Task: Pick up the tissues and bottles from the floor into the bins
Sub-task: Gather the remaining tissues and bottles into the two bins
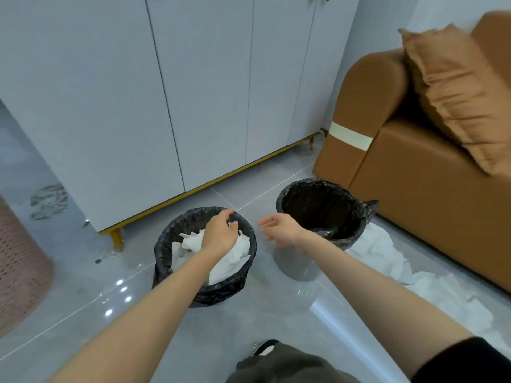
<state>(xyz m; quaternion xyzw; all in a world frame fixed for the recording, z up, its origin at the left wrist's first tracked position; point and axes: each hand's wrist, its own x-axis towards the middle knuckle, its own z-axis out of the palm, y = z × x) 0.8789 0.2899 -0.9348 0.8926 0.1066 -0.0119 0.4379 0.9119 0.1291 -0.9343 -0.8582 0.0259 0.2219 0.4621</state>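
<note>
Two bins lined with black bags stand on the grey tiled floor. The left bin [166,244] holds crumpled white tissues [235,261]. My left hand [219,233] hangs over its opening with loosely bent fingers and holds nothing. The right bin [365,217] has a clear bottle with a green cap [330,232] lying inside. My right hand [282,228] hovers between the two bins, fingers relaxed and spread, empty. More white tissues [387,258] lie on the floor to the right of the right bin, stretching along the sofa.
A brown sofa [414,189] with a cushion stands at the right. White cabinets on gold legs [193,106] run along the back. A pink perforated basket [19,272] sits at the left edge. My knee and shoe [276,360] show at the bottom.
</note>
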